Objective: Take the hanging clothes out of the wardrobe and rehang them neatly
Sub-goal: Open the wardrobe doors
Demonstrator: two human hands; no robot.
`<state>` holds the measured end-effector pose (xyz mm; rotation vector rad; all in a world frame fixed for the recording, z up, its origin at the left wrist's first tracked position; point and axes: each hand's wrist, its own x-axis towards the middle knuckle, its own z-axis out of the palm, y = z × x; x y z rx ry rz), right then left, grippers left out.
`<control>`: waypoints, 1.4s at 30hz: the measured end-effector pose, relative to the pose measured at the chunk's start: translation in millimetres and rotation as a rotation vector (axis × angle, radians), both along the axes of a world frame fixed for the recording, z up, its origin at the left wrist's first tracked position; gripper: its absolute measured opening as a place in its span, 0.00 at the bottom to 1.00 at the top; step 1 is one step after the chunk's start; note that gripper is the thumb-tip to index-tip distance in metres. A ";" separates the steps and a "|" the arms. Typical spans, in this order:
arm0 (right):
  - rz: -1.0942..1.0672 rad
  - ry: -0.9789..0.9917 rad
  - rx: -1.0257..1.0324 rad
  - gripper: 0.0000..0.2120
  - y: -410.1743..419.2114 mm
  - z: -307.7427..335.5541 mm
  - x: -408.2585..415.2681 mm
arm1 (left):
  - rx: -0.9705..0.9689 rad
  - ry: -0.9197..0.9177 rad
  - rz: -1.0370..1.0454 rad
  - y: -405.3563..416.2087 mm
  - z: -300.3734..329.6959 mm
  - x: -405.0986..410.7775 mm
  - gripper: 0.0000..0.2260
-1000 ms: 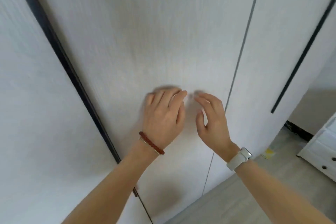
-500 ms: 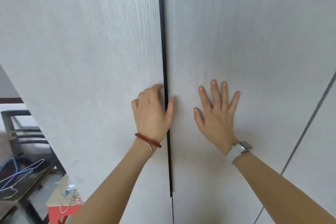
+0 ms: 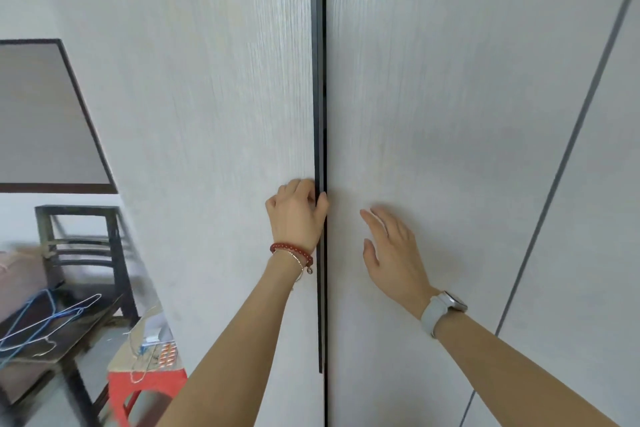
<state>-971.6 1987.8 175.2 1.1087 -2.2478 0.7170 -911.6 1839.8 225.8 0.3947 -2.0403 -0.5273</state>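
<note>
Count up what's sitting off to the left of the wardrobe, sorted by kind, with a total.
Wire hangers, white and blue, tangled: at least 2
Dark wooden chair: 1
Red plastic stool: 1
Total: at least 4

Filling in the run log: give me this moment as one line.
stage: opening wardrobe | left hand: fingers hooked into dark door gap | right hand: open, at right door | doors: shut | clothes: not visible
</note>
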 end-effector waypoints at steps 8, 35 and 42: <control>0.483 -0.031 0.071 0.22 2.6 -32.3 85.2 | 0.070 0.171 -0.044 19.3 -13.3 123.9 0.09; 1.052 0.075 0.185 0.21 -179.8 -44.4 290.8 | 0.108 0.113 0.662 -107.2 -28.2 385.2 0.15; 0.814 0.045 0.026 0.17 -143.2 -53.9 215.5 | -0.150 0.057 0.542 -70.0 -70.1 311.0 0.15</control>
